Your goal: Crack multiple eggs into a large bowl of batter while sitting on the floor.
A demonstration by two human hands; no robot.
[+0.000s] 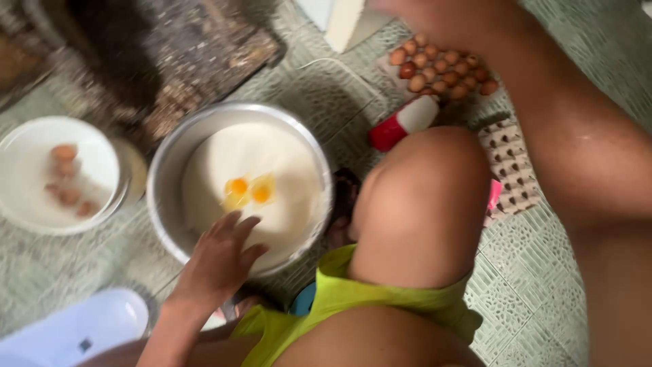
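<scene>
A metal bowl [166,170] stands on the tiled floor, filled with white flour [272,156] and two cracked egg yolks [248,190] on top. My left hand [217,261] rests at the bowl's near rim with its fingers spread over the flour, holding nothing. My right arm stretches up the right side, and my right hand [424,13] is blurred and cut off by the top edge. It hovers just above a tray of brown eggs [441,68]. What that hand holds cannot be made out.
A white bowl [30,163] holding eggshells sits at the left. A red and white bottle [404,122] lies beside an empty egg tray [509,163]. My bent knee [421,204] rises right of the metal bowl. A dark mat [183,54] lies behind, and a white object [75,329] sits bottom left.
</scene>
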